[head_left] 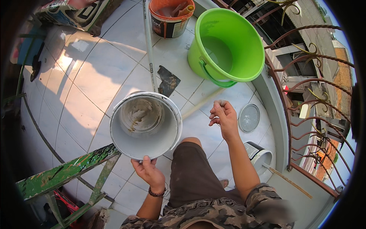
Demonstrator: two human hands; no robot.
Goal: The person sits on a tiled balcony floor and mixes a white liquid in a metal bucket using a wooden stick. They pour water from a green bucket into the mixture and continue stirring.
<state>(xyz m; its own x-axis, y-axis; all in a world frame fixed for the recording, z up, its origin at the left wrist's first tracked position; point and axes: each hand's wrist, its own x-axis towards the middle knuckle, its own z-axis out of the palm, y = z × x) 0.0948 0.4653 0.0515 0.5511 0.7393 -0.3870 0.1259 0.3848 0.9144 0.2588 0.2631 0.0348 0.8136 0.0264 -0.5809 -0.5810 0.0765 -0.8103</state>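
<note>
My left hand [149, 174] grips the near rim of a white paint bucket [169, 128], thumb over the edge. The bucket is tilted with its mouth toward me; grey-white residue coats its inner wall and a brownish stain marks its bottom. A green paint-spattered ladder [68, 173] reaches the bucket's left side; I cannot tell whether they touch. To the right, my right hand [225, 117] hangs in the air with its fingers curled in, and I see nothing in them. Beyond it stands a bright green bucket [202, 57] with some cloudy liquid at its bottom.
An orange-rimmed pail [167, 26] with tools stands at the back, beside a long pole [148, 42]. A dark flat scrap [168, 81] lies on the tiles. At right are a round grey lid [249, 117], a tipped paint tub [263, 160] with a stick [291, 182], and a metal railing [280, 87].
</note>
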